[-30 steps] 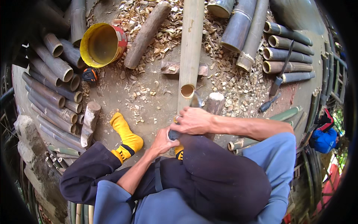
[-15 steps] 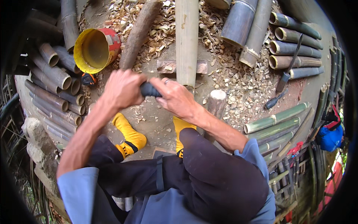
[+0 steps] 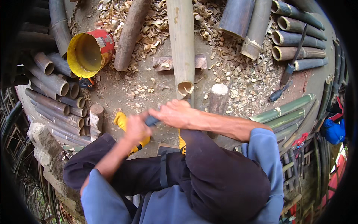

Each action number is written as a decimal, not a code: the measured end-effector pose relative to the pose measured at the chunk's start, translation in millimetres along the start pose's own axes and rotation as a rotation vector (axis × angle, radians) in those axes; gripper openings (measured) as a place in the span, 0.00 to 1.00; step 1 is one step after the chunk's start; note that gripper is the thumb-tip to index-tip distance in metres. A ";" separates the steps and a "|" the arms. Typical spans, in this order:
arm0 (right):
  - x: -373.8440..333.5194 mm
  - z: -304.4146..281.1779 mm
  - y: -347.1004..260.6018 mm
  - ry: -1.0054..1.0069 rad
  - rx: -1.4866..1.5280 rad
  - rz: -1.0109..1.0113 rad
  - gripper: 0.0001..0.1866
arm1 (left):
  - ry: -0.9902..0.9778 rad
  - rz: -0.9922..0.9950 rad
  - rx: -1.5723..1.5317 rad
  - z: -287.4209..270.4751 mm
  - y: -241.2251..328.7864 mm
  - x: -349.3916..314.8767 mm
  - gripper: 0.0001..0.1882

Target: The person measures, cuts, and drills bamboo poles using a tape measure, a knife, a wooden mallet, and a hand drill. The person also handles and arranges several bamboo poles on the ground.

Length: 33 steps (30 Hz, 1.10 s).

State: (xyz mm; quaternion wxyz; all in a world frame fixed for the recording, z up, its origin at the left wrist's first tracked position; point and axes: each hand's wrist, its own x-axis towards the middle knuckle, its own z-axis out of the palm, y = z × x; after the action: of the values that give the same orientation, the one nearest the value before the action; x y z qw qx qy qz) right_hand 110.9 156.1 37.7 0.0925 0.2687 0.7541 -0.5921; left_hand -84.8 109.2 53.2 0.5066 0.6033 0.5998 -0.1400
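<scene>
Both my hands are wrapped round a tool with a dark round grip [image 3: 151,121], whose kind I cannot make out. My left hand [image 3: 136,130] is closed on the grip's left part and slightly blurred. My right hand [image 3: 175,114] is closed on it further right. A small dark piece shows beyond the right knuckles, just below the open end of a pale, peeled bamboo pole [image 3: 181,48]. The pole points toward me and rests across a short wooden block [image 3: 161,64]. A curled shaving sits at its hollow near end.
Shavings [image 3: 238,87] cover the ground. A yellow-red bucket [image 3: 97,43] stands left; bamboo tubes [image 3: 52,104] are stacked beyond it. A stump [image 3: 219,98] stands right of the pole. Dark-handled knives [image 3: 287,72] lie beside more tubes and green bamboo [image 3: 285,108]. My feet wear yellow socks [image 3: 140,145].
Both hands have come nearer my body with the dark-gripped tool, the left hand moving most, down and to the right. The pole's near end, hidden before, now shows.
</scene>
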 end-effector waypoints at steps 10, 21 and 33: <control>21.0 15.4 -0.8 0.947 0.344 0.044 0.23 | -0.161 0.498 0.734 -119.4 55.9 71.2 0.13; -18.7 15.7 20.4 -0.026 -0.315 -0.236 0.08 | 0.155 -0.202 -0.157 82.9 47.0 -35.6 0.21; 18.8 -14.6 -2.3 0.151 -0.219 -0.051 0.10 | 0.153 -0.041 -0.062 -22.3 4.3 3.9 0.18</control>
State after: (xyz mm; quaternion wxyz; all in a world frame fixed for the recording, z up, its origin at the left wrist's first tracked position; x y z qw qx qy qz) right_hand 96.5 175.1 35.1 0.0490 0.2816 0.8257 -0.4864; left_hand -89.9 129.8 62.1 0.4748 0.5838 0.6530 -0.0853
